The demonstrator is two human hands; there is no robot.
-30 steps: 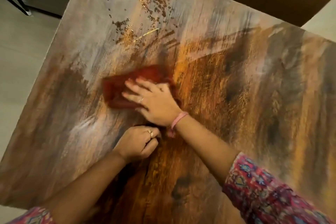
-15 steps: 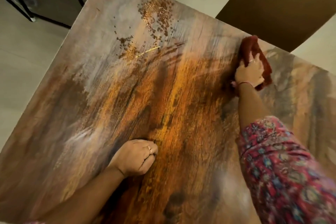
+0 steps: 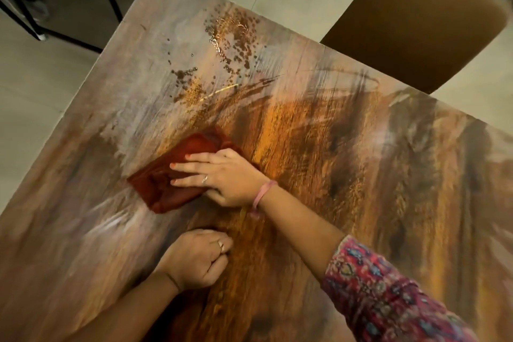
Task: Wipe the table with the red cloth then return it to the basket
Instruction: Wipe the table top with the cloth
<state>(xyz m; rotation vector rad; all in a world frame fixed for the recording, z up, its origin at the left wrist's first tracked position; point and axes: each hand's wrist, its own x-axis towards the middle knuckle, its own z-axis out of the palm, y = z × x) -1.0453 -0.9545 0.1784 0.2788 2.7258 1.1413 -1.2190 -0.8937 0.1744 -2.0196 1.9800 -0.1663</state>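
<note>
The red cloth [image 3: 169, 175] lies bunched on the wood-patterned table [image 3: 347, 161], left of its middle. My right hand [image 3: 224, 175] presses flat on the cloth's right part, fingers stretched out to the left over it. Closer to me, my left hand [image 3: 197, 258] rests on the table as a closed fist, holding nothing. Dark droplets and wet streaks [image 3: 230, 41] cover the table's far end, beyond the cloth. No basket is in view.
A brown chair seat [image 3: 416, 16] stands past the table's far right edge. Black metal chair legs [image 3: 91, 0] stand on the pale tiled floor at the top left. The table's left edge runs diagonally from the far corner toward me.
My right hand swept the cloth from the table's middle to the far right edge, then back left to the middle. The left fist stayed in place.
</note>
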